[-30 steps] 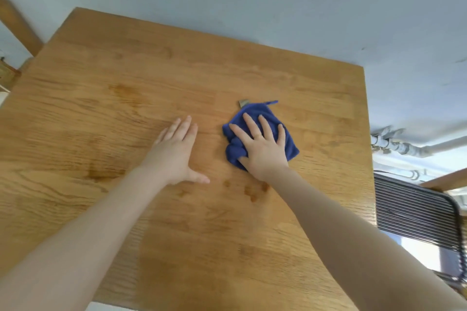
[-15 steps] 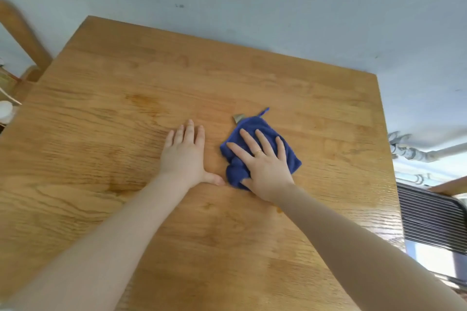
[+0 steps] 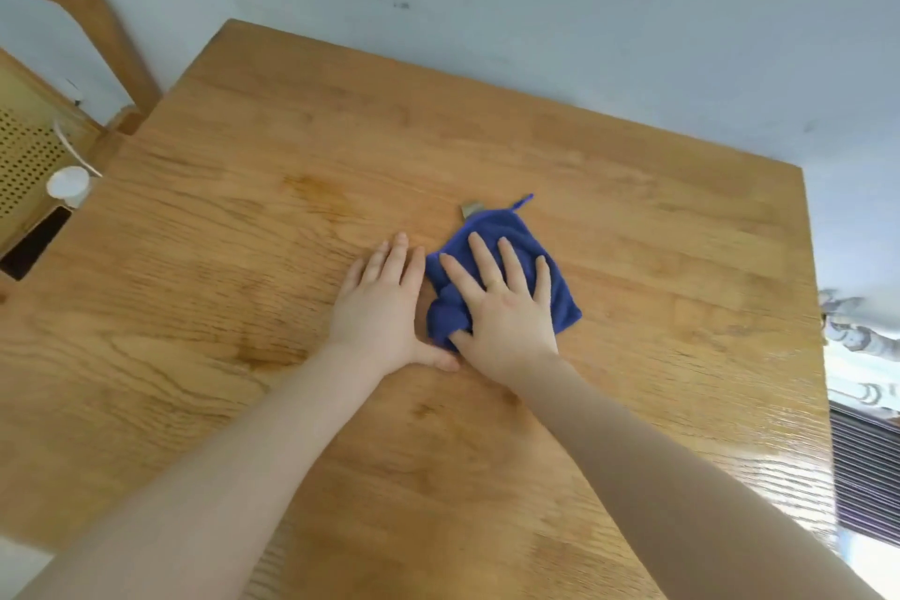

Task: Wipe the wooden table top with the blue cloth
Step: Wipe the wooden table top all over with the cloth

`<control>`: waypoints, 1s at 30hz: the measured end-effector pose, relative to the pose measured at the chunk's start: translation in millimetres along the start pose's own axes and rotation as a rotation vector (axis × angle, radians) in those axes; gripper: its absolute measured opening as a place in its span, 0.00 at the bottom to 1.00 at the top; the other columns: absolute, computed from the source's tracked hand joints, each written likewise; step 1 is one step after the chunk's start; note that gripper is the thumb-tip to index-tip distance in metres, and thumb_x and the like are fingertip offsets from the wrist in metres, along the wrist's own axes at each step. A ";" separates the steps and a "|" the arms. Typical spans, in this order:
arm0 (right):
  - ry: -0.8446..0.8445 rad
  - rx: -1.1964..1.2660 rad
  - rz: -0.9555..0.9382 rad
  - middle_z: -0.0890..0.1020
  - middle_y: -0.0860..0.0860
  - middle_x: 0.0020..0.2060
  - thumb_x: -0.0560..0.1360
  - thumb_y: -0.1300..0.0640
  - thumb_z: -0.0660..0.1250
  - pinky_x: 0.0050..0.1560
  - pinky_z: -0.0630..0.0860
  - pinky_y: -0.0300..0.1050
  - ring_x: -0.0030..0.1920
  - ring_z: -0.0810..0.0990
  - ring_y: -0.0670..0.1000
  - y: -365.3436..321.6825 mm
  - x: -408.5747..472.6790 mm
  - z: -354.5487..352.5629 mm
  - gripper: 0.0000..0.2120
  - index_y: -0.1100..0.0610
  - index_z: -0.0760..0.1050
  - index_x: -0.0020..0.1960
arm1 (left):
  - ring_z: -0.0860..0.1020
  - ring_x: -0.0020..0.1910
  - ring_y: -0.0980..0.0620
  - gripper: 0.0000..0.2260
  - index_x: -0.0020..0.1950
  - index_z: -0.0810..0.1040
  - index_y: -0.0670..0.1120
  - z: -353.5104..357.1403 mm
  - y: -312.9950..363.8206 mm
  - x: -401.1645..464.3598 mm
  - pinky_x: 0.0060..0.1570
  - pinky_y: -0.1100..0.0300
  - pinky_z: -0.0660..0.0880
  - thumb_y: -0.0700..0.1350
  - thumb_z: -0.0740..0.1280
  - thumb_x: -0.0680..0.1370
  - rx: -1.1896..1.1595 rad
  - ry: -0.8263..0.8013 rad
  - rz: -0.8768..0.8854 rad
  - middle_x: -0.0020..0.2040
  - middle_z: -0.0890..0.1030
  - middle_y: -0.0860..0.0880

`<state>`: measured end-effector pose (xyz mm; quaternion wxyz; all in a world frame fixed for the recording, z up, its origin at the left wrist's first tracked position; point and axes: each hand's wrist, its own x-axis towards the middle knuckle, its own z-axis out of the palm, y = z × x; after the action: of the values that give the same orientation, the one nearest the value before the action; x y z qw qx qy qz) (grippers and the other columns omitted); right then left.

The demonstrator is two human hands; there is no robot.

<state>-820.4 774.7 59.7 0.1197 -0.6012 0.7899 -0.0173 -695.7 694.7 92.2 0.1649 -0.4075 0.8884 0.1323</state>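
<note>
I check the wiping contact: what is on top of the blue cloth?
The right hand presses flat on the blue cloth, fingers spread. The cloth's middle is covered by it; only the edges and a grey tag show.

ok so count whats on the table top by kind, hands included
blue cloth: 1
hands: 2, the left hand flat on the wooden table top, the right hand flat on the cloth
total: 3

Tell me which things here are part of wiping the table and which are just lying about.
Part of the job:
blue cloth
wooden table top
right hand, pressed flat on the cloth
left hand, flat on the wood

Just lying about:
wooden chair
small white-capped object beside the table's left edge
</note>
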 end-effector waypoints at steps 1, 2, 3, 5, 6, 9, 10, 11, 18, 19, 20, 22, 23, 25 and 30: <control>-0.024 -0.011 -0.041 0.44 0.49 0.77 0.74 0.40 0.52 0.69 0.36 0.66 0.76 0.42 0.57 -4.6 -10.0 1.3 0.31 0.41 0.47 0.75 | 0.42 0.77 0.49 0.60 0.77 0.41 0.48 -0.9 -0.5 0.0 0.74 0.51 0.43 0.74 0.68 0.58 -0.003 0.004 0.002 0.78 0.40 0.47; -0.059 -0.023 -0.070 0.44 0.49 0.77 0.74 0.40 0.53 0.69 0.35 0.65 0.76 0.41 0.57 -4.3 -11.5 0.9 0.31 0.40 0.46 0.75 | 0.42 0.77 0.49 0.60 0.77 0.41 0.48 -1.8 -0.2 -0.1 0.74 0.51 0.43 0.74 0.68 0.58 -0.004 0.001 0.001 0.78 0.40 0.47; -0.092 -0.034 -0.100 0.44 0.48 0.77 0.74 0.40 0.56 0.69 0.35 0.65 0.76 0.41 0.56 -0.7 -5.8 -2.6 0.32 0.40 0.46 0.75 | 0.42 0.77 0.49 0.60 0.77 0.40 0.47 -3.3 0.7 -0.4 0.74 0.51 0.43 0.74 0.68 0.58 -0.005 -0.007 -0.004 0.77 0.39 0.47; -0.106 -0.049 -0.141 0.44 0.47 0.77 0.75 0.41 0.58 0.70 0.36 0.64 0.76 0.41 0.55 10.1 18.7 -9.6 0.33 0.39 0.46 0.74 | 0.42 0.77 0.49 0.61 0.77 0.39 0.45 -5.6 2.5 0.9 0.74 0.52 0.42 0.73 0.68 0.59 -0.019 -0.024 -0.018 0.77 0.39 0.47; -0.095 -0.036 -0.130 0.44 0.47 0.77 0.75 0.42 0.58 0.70 0.37 0.64 0.76 0.41 0.55 14.4 35.2 -12.5 0.32 0.38 0.46 0.74 | 0.42 0.76 0.49 0.60 0.76 0.39 0.45 -6.4 2.7 1.9 0.74 0.53 0.43 0.72 0.69 0.60 -0.030 -0.035 -0.024 0.77 0.39 0.47; -0.071 0.033 0.006 0.45 0.47 0.77 0.77 0.44 0.55 0.70 0.38 0.65 0.76 0.42 0.56 16.8 84.6 -14.8 0.28 0.39 0.47 0.74 | 0.43 0.76 0.49 0.55 0.77 0.42 0.45 -10.6 -2.2 4.7 0.73 0.55 0.45 0.69 0.69 0.63 -0.139 -0.082 -0.009 0.78 0.40 0.48; -0.069 0.043 0.041 0.45 0.47 0.77 0.78 0.45 0.54 0.70 0.38 0.66 0.76 0.41 0.56 14.4 94.5 -15.1 0.28 0.40 0.48 0.74 | 0.44 0.76 0.49 0.53 0.77 0.45 0.45 -13.9 -5.5 4.3 0.74 0.55 0.46 0.67 0.69 0.64 -0.218 -0.091 -0.016 0.78 0.41 0.49; -0.068 0.043 0.064 0.45 0.48 0.77 0.78 0.46 0.54 0.70 0.38 0.66 0.76 0.41 0.57 12.1 99.4 -15.5 0.27 0.41 0.48 0.74 | 0.45 0.76 0.49 0.51 0.77 0.46 0.46 -17.3 -9.5 3.4 0.74 0.55 0.47 0.66 0.69 0.65 -0.294 -0.086 -0.030 0.78 0.43 0.49; -0.086 -0.037 -0.165 0.42 0.49 0.77 0.78 0.45 0.56 0.70 0.37 0.66 0.75 0.39 0.57 -14.0 30.6 -6.6 0.30 0.42 0.45 0.75 | 0.47 0.76 0.49 0.47 0.77 0.48 0.46 -27.7 -51.3 -11.8 0.73 0.56 0.49 0.63 0.68 0.68 -0.195 -0.055 -0.069 0.78 0.44 0.50; -0.100 -0.048 -0.199 0.42 0.49 0.77 0.78 0.45 0.56 0.70 0.36 0.66 0.75 0.39 0.57 -19.2 20.9 -4.4 0.30 0.41 0.44 0.75 | 0.47 0.76 0.48 0.46 0.77 0.48 0.46 -28.5 -59.3 -12.8 0.73 0.55 0.49 0.63 0.68 0.69 -0.156 -0.054 -0.060 0.78 0.44 0.50; -0.112 -0.063 -0.230 0.42 0.48 0.77 0.77 0.45 0.56 0.70 0.36 0.65 0.75 0.39 0.57 -21.8 15.7 -3.5 0.31 0.41 0.44 0.75 | 0.47 0.76 0.48 0.46 0.77 0.48 0.46 -29.5 -67.6 -13.6 0.73 0.55 0.49 0.63 0.67 0.69 -0.130 -0.047 -0.060 0.78 0.44 0.50; -0.112 -0.071 -0.270 0.43 0.47 0.77 0.77 0.45 0.57 0.70 0.36 0.64 0.76 0.40 0.56 -17.7 23.9 -5.4 0.31 0.39 0.45 0.74 | 0.47 0.76 0.47 0.44 0.77 0.48 0.47 -30.6 -84.4 -13.7 0.73 0.54 0.49 0.63 0.66 0.71 -0.103 -0.027 -0.094 0.78 0.44 0.49; -0.102 -0.056 -0.246 0.44 0.47 0.77 0.77 0.45 0.57 0.70 0.37 0.64 0.76 0.41 0.56 -14.3 34.7 -6.4 0.31 0.39 0.46 0.74 | 0.46 0.76 0.48 0.43 0.77 0.48 0.47 -30.0 -92.5 -12.4 0.73 0.54 0.48 0.63 0.65 0.72 -0.083 -0.015 -0.109 0.78 0.44 0.49; -0.072 0.011 -0.099 0.45 0.47 0.77 0.77 0.45 0.56 0.70 0.39 0.64 0.76 0.42 0.55 -15.1 61.2 -7.7 0.29 0.39 0.48 0.74 | 0.44 0.76 0.49 0.42 0.77 0.48 0.46 -25.3 -108.3 -8.8 0.74 0.52 0.47 0.64 0.63 0.72 -0.028 0.006 -0.131 0.78 0.44 0.48; -0.021 0.019 0.099 0.45 0.49 0.77 0.78 0.44 0.54 0.70 0.38 0.67 0.75 0.41 0.58 -46.7 82.6 -4.0 0.28 0.42 0.48 0.75 | 0.43 0.76 0.49 0.36 0.77 0.47 0.49 -17.0 -137.2 -4.5 0.74 0.52 0.46 0.61 0.59 0.76 -0.054 -0.034 -0.109 0.78 0.42 0.48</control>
<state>-797.6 682.5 57.6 0.1345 -0.5606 0.8170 -0.0124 -590.7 604.6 95.7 0.1759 -0.4573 0.8581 0.1538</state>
